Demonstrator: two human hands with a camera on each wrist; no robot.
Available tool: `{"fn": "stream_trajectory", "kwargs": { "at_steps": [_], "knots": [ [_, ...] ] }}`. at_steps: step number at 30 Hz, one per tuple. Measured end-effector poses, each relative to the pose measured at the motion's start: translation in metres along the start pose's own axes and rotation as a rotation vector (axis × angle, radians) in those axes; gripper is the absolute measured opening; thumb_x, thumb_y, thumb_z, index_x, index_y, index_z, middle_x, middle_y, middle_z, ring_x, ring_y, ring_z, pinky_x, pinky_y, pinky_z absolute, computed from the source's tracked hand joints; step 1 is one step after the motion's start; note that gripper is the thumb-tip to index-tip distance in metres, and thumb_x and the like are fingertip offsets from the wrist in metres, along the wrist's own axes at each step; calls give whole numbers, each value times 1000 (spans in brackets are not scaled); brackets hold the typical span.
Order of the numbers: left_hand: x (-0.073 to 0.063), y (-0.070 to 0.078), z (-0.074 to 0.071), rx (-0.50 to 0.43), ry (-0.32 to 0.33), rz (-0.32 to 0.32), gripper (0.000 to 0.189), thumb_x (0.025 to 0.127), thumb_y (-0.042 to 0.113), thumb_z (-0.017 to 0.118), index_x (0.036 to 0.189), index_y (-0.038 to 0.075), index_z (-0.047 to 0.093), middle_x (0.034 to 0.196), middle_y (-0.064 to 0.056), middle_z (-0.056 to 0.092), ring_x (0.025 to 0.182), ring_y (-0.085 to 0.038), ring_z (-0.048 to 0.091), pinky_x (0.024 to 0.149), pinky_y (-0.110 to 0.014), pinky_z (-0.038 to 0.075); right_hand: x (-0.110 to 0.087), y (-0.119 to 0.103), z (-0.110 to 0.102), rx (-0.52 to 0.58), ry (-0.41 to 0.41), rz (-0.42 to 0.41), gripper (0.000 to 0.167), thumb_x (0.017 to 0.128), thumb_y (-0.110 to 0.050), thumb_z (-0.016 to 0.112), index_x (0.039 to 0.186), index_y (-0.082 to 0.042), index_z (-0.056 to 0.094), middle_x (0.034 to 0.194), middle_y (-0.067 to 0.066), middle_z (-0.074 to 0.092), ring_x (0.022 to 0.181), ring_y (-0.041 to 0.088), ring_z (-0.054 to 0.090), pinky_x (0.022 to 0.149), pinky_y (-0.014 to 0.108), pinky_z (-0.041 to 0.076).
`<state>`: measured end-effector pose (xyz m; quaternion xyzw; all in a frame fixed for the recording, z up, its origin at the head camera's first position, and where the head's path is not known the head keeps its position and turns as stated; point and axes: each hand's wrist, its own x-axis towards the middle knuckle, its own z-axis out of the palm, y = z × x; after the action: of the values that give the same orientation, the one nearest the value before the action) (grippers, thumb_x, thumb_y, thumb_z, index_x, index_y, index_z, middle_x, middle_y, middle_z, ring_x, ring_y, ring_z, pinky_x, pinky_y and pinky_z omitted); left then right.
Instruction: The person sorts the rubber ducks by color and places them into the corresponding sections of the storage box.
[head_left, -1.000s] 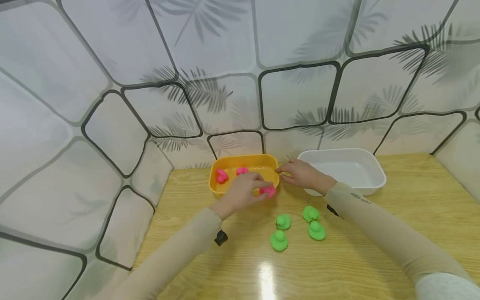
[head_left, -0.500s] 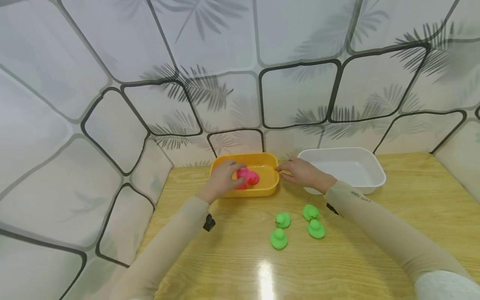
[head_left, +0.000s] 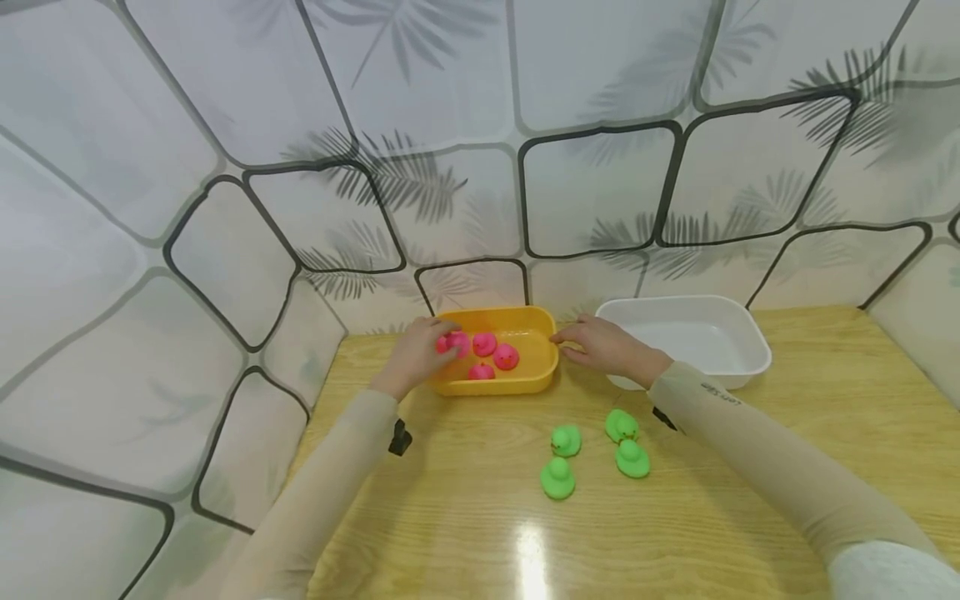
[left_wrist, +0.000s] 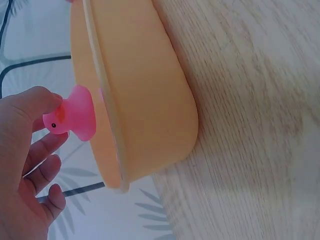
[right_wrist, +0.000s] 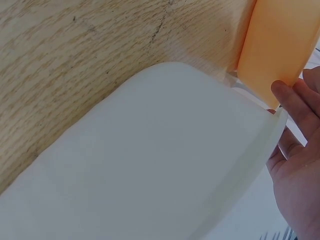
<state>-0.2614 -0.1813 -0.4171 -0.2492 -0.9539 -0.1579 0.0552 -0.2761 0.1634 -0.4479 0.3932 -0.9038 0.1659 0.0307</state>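
My left hand [head_left: 415,348] pinches a pink rubber duck [left_wrist: 77,112] by its head, with thumb and forefinger, at the left end of the yellow-orange bin [head_left: 540,358]. In the left wrist view the duck's base overlaps the rim. Other pink ducks [head_left: 506,357] lie on the bin's floor, partly hidden by the fingers. At the opposite end, my right hand [head_left: 600,344] holds the bin's rim. One digit [right_wrist: 290,102] lies along the outer wall in the right wrist view, another bends at the top edge.
A white bin [head_left: 682,337] stands to the right, by the right wrist. Several green rubber ducks [head_left: 558,479] sit on the wooden table [head_left: 450,517] in front of the bins. A patterned wall [head_left: 465,200] rises close behind.
My left hand has let go of a pink duck near the bin's front right, moved left, and now pinches another at the left end. My right hand stays at the rim.
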Motion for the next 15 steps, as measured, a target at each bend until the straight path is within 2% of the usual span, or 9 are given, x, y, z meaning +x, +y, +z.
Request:
{"fn": "stream_trajectory", "kwargs": {
  "at_steps": [8, 15],
  "knots": [
    [-3, -7, 0, 18, -17, -34, 36, 97, 25, 74, 128, 6, 72, 118, -15, 72, 105, -34, 61, 92, -49, 52, 0, 1, 2, -1, 0, 0, 27, 99, -11, 68, 123, 1, 74, 118, 14, 76, 102, 35, 65, 90, 51, 52],
    [-6, -8, 0, 29, -1, -21, 34, 98, 24, 74, 126, 4, 72, 115, -14, 72, 104, -33, 61, 91, -49, 53, 0, 1, 3, -2, 17, -9, 26, 98, -10, 69, 121, 1, 74, 117, 14, 76, 100, 35, 65, 89, 51, 53]
  ]
}}
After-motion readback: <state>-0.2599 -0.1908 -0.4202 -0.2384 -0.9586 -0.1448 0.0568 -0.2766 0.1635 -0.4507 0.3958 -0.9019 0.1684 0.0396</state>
